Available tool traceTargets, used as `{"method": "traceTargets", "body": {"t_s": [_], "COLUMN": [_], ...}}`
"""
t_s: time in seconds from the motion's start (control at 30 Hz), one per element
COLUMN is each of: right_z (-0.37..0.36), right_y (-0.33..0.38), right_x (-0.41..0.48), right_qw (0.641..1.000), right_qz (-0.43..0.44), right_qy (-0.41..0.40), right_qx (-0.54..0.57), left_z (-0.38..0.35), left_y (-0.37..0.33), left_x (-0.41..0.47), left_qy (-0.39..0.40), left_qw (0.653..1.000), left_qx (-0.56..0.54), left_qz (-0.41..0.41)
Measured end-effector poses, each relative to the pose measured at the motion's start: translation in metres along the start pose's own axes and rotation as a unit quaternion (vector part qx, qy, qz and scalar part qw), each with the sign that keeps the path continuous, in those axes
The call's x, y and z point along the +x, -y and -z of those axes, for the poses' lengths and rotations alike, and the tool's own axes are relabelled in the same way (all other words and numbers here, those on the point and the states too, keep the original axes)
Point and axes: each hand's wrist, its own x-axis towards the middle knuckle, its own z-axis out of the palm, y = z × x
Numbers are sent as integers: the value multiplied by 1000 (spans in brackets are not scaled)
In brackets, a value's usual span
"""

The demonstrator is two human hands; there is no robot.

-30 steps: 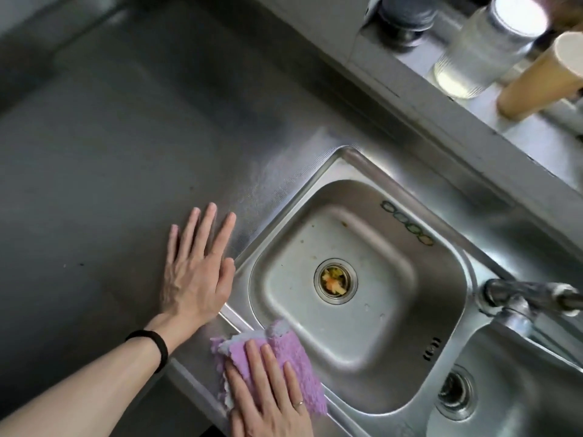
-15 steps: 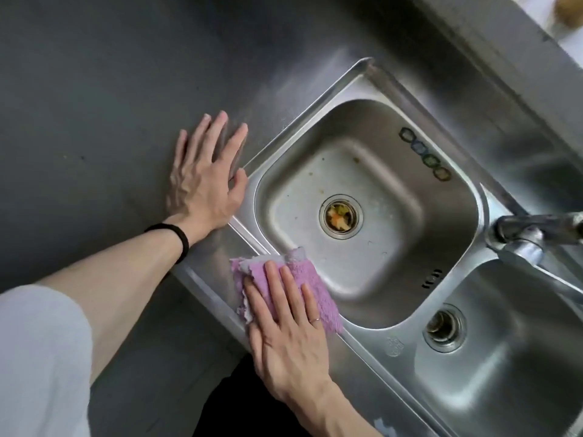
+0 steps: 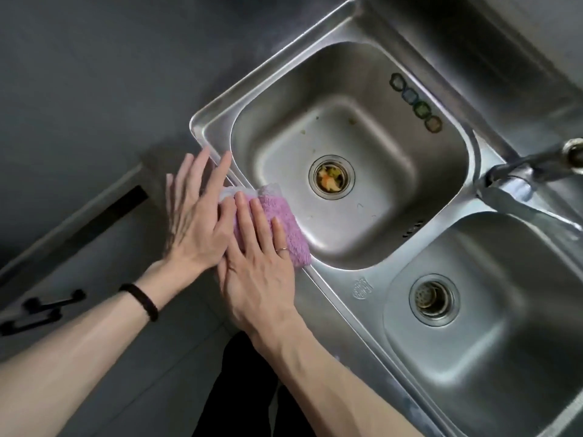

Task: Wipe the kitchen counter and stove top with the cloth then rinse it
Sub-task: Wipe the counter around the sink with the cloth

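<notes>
The right hand [image 3: 262, 272] lies flat with straight fingers spread on top of the cloth [image 3: 285, 230], pressing it down and gripping nothing; a thin ring [image 3: 281, 250] sits on one finger. The left hand [image 3: 195, 228] is flat too, close against the right, its fingers straight and reaching over the sink rim [image 3: 202, 127], its thumb at the cloth's left edge. A dark wristband [image 3: 140, 301] circles the left wrist.

The cloth is a fluffy lilac pad, folded, with a white layer showing at its far end. It lies on the near-left rim of the left basin [image 3: 394, 216], its right edge hanging over the basin wall.

Food scraps sit in that basin's drain [image 3: 331, 178], and four small stickers [image 3: 416, 102] line its far wall. The right basin [image 3: 504, 357] lies beside it, the faucet [image 3: 530, 165] above. Grey counter [image 3: 94, 74] spreads to the left.
</notes>
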Motion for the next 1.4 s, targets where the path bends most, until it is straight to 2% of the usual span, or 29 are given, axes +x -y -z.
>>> {"method": "traceTargets", "body": {"t_s": [0.07, 0.17, 0.23, 0.4, 0.57, 0.87, 1.03, 1.23, 1.4], "right_z": [0, -1, -4, -1, 5, 10, 3, -2, -7], "right_y": [-16, -45, -56, -47, -42, -115, -85, -45, -54], "right_x": [-32, -88, -108, -91, -89, -233, -201, -133, -160], "right_qw": [1000, 999, 1000, 999, 998, 998, 997, 995, 994], "right_qz": [-5, -13, -9, -29, -52, 19, -53, -96, -101], "right_qy": [-6, -28, -21, -35, -13, 9, -2, -32, -46], "right_qx": [1, -9, -19, -20, -13, -64, -53, -13, 0], "left_z": [-13, -30, -36, -35, -32, -32, -33, -33, -33], "left_y": [-13, -31, -35, -36, -38, -39, -36, -34, -37], "left_x": [-19, -40, -42, -37, -38, -38, -37, -37, -38], "left_qy": [28, 44, 38, 6, 5, 14, 10, 7, 13], "left_qw": [999, 986, 980, 985, 989, 986, 985, 985, 986], "left_qx": [15, 123, 164, 149, 127, 149, 155, 147, 137], "left_qz": [-30, -100, -107, -86, -72, -78, -81, -90, -95]}}
